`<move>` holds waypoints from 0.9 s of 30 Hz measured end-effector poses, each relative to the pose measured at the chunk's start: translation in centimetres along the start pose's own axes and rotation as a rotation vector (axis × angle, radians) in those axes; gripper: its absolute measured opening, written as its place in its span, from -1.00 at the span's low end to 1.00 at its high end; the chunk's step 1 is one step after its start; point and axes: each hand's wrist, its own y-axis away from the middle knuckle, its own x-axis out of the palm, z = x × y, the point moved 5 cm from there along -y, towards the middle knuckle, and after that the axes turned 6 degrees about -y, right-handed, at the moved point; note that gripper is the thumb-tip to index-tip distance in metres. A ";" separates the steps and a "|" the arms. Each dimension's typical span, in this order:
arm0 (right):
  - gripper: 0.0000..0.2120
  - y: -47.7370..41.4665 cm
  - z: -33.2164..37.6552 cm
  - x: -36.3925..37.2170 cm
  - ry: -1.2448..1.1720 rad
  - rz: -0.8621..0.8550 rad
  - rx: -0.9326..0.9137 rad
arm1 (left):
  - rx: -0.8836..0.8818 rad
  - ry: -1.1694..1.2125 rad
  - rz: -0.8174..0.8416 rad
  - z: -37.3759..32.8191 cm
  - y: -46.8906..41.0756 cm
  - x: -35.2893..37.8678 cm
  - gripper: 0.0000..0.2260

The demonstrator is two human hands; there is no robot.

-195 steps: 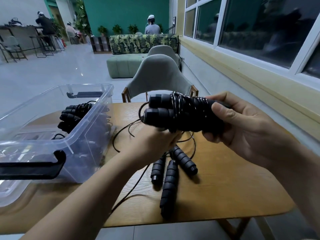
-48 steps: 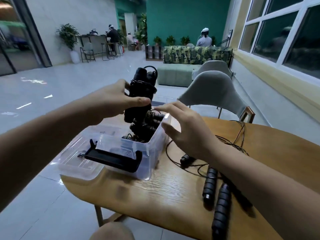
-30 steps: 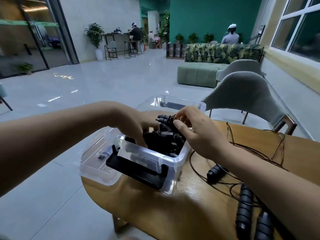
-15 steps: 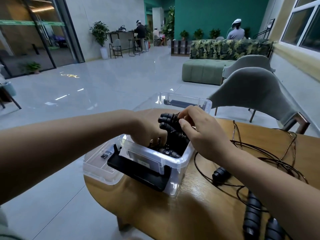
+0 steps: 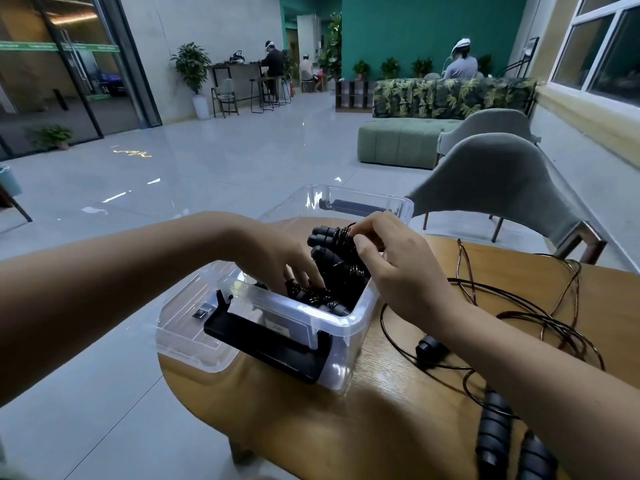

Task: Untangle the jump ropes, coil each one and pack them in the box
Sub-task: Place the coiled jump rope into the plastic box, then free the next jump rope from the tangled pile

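1. Clear plastic storage box (image 5: 294,308) with black clip handles, at the centre of the frame, standing on the round-edged wooden table (image 5: 346,427). The contents show only dimly through the near wall.
2. Upper coiled jump rope (image 5: 325,237), black, with its cord wound round its own handles. It leans in the box's right half, and its handle ends poke above the rim. The right hand (image 5: 391,265) hides its right part. Grip: fingertips and thumb curled onto the windings, clamped on this coil.
3. Lower coiled jump rope (image 5: 311,297), black, low in the box and mostly covered by the left hand (image 5: 277,251). Grip: fingers apart and fairly straight, tips pressing down on the coil; the thumb is out of sight.
4. Loose jump ropes (image 5: 519,306), thin dark cords tangled on the table right of the box. One handle end (image 5: 429,348) lies near the box. Two ribbed handles (image 5: 493,431) at lower right are cut off by the bottom edge and partly hidden behind the right forearm. The number of ropes cannot be told.
5. Grey upholstered chair (image 5: 495,178), upper right, beyond the table.
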 end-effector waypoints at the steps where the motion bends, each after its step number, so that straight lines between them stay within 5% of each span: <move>1: -0.92 0.2 0.1 -0.2 -0.013 -0.011 -0.001 | 0.002 0.043 -0.012 0.0 0.2 -0.1 -0.46; 14: -0.88 3.2 0.5 -6.3 -0.043 -0.116 0.092 | 0.078 0.160 -0.453 -5.3 3.8 -5.1 -0.83; 27: -0.88 11.2 -0.4 -14.7 -0.032 -0.230 0.266 | 0.218 0.188 -0.618 -16.9 -0.8 -4.1 -0.89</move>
